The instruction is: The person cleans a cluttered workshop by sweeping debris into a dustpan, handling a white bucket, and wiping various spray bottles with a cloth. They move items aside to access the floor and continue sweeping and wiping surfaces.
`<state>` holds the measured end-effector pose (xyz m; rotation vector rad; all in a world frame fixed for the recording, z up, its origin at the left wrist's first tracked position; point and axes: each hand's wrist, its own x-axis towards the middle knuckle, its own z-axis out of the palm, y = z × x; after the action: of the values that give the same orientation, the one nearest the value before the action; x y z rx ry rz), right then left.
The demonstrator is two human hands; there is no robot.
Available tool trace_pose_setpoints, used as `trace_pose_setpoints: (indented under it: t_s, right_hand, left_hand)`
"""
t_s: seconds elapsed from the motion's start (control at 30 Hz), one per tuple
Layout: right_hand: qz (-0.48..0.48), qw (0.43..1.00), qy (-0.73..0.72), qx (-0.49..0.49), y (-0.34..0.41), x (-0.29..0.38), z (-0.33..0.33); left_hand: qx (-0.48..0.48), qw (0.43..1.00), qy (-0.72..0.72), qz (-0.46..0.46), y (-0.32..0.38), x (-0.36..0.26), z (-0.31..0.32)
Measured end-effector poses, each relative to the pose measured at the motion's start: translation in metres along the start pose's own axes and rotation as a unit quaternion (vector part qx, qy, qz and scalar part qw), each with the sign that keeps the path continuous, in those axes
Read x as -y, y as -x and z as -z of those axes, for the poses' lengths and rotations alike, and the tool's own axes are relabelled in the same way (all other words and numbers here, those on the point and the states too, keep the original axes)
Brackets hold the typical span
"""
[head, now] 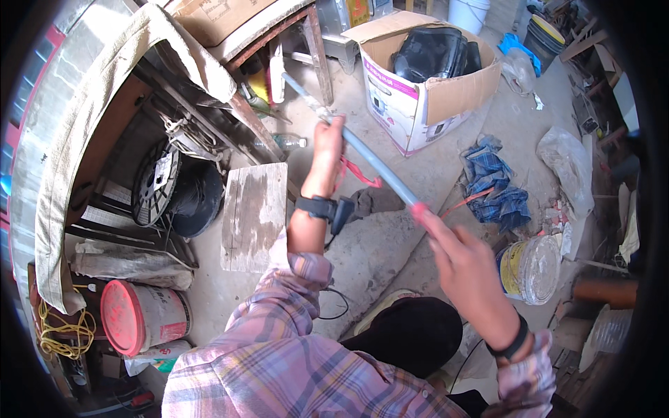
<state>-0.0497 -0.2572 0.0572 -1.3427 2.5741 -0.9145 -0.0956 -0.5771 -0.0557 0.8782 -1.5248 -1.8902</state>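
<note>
A slim blue-grey pole (373, 159) slants across the view from upper left to lower right. My left hand (329, 143) is closed around its upper half, just below a whitish wrapped section. A red ribbon (355, 170) dangles beside that hand. Red material (419, 210) covers the pole's lower end, where the fingertips of my right hand (462, 264) grip. Motion blurs the right hand, and its palm side is hidden. Another red strip (468, 202) trails near the right fingertips over a crumpled blue plaid cloth (488, 175) on the floor.
An open cardboard box (392, 112) holding black items stands ahead. At left are a wooden stool (254, 217), a black cable spool (196, 196) and a red-lidded bucket (123, 318). A paint bucket (530, 269) lies right, near a clear plastic bag (567, 162).
</note>
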Motion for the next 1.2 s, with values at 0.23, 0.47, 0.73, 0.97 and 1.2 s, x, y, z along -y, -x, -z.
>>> trace_pose_setpoints:
  t_s: [0.23, 0.47, 0.73, 0.97, 1.2]
  right_hand:
    - [0.024, 0.999, 0.027, 0.014, -0.054, -0.059, -0.105]
    - [0.026, 0.975, 0.215, 0.049, -0.037, -0.049, -0.083]
    - [0.013, 0.964, 0.262, 0.036, 0.065, -0.035, 0.016]
    - [-0.018, 0.981, 0.191, -0.003, 0.122, -0.046, 0.042]
    - [0.04, 0.999, 0.027, -0.017, 0.053, -0.069, -0.031]
  left_hand:
    - [-0.017, 0.997, -0.034, 0.072, -0.083, 0.075, 0.041]
    - [0.07, 0.988, -0.015, 0.139, -0.08, 0.12, 0.003]
    - [0.225, 0.944, 0.102, 0.218, 0.043, 0.109, -0.059]
    - [0.15, 0.98, 0.045, 0.122, 0.116, 0.073, -0.075]
    - [0.01, 0.997, -0.07, 0.017, 0.038, 0.079, -0.001]
